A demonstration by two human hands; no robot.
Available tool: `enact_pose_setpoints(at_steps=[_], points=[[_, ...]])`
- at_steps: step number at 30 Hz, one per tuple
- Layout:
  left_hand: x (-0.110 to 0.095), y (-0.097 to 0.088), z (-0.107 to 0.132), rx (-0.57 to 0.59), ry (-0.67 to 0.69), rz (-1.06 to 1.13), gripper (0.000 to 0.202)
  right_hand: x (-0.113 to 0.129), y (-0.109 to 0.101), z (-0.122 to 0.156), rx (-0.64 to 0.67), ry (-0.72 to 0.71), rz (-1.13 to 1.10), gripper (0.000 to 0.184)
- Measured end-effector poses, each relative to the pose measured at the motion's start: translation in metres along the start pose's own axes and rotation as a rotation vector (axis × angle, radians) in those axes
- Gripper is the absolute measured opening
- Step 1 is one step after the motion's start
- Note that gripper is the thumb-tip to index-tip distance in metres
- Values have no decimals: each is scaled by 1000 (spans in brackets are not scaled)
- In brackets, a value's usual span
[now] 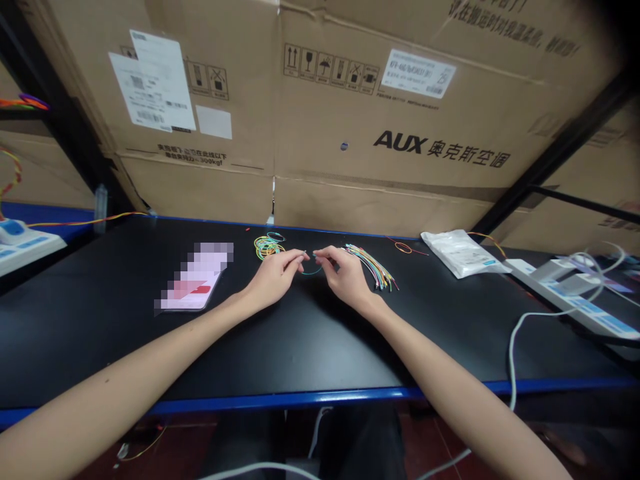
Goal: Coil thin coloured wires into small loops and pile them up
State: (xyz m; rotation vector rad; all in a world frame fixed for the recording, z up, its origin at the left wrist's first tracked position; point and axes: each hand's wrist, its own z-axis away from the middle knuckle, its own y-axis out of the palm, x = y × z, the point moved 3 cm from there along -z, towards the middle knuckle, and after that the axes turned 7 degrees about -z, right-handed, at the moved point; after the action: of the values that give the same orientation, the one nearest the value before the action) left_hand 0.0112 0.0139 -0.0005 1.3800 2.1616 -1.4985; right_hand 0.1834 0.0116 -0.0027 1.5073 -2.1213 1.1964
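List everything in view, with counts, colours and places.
Table: one, black, blue-edged, centre
Cardboard: count unclear, brown, behind
Frame bars: several, black, both sides
Thin wire: one, bluish-green, centre
Coiled wires: one cluster, yellow and green, back centre
Wire bundle: one, multicoloured, right of centre
Loose wires: several, reddish, back and left
Phone: one, pinkish screen, left
Packet: one, white, back right
Power strips: two, white-blue, far left and right
Cables: several, white, right and below
Left hand: one, bare, fingers at the thin wire
Right hand: one, bare, also at it
Forearms: two, bare, front

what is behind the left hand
Coiled coloured wires lie just beyond the left hand; whatever the hand covers on the black tabletop cannot be seen.
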Motion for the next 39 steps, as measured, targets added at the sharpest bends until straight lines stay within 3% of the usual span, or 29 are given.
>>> enact_pose_setpoints(at_steps=[5,15,29,34,39], points=[[2,2,4,-5,182,-305,23,-2,0,-1,4,-107,104,17],[-6,3,7,30,299,-715,24,5,5,2,74,-161,156,13],[-6,4,6,36,353,-834,22,4,6,3,118,-155,223,11],[-8,4,6,94,412,-895,24,13,4,1,218,-221,470,17],[-8,5,6,156,381,-880,25,22,5,2,324,-285,695,20]])
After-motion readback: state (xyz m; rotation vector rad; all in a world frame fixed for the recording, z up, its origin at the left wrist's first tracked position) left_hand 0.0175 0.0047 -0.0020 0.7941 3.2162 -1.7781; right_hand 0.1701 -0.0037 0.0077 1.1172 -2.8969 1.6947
